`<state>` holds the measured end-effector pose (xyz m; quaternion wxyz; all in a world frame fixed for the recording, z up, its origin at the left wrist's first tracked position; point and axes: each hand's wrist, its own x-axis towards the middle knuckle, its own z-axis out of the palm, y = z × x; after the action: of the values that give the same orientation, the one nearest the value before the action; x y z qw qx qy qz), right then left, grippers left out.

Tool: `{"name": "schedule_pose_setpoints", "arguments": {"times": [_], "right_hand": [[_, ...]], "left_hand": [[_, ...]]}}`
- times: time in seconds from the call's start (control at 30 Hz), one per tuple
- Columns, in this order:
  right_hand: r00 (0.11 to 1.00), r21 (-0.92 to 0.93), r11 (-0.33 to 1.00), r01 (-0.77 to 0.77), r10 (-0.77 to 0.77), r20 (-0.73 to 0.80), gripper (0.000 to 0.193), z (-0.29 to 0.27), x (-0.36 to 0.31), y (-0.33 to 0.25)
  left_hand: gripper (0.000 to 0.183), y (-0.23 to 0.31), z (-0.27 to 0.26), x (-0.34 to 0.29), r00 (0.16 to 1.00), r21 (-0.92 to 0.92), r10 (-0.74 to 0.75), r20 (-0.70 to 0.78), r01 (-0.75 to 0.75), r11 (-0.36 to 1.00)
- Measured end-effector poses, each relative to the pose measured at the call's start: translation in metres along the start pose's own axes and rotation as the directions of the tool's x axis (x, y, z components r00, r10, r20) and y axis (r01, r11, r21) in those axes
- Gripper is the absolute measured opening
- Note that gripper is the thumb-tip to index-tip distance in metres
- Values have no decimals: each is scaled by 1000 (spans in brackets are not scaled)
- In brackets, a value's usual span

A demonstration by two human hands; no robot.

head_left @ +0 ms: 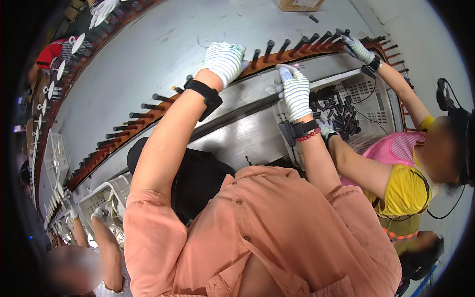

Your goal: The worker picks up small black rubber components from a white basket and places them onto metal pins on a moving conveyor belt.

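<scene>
My left hand (223, 62), in a white glove with green and blue stripes, is curled at the curved brown rail (272, 62). Its fingers are mostly hidden behind its back, so I cannot see what is in them. Black cylindrical pieces (268, 48) stand in a row on reddish pegs along that rail. Just below the row, near the crate, is my right hand (297, 96) in a matching glove. Its fingers are bent together around something I cannot make out; thin dark lines and a pink spot show at the fingertips.
A pale plastic crate (378, 99) with loose black pieces (341, 114) stands at the right. A co-worker there has one gloved hand (360, 52) at the rail's end, another at the crate. A cardboard box (299, 4) lies far back. Another person works at the lower left beside baskets (91, 203).
</scene>
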<state>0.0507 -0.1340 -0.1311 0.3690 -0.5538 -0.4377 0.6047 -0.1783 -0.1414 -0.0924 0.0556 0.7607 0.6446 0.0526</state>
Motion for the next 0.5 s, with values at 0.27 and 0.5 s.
{"name": "schedule_pose_setpoints", "arguments": {"times": [0.27, 0.5], "right_hand": [[880, -326, 841, 432, -472, -52, 48, -32, 88, -10], [779, -487, 649, 584, -616, 114, 29, -10, 110, -53]], "left_hand": [[17, 9, -49, -20, 947, -135, -60, -316, 18, 991], [23, 88, -14, -57, 897, -795, -377, 229, 396, 460]]}}
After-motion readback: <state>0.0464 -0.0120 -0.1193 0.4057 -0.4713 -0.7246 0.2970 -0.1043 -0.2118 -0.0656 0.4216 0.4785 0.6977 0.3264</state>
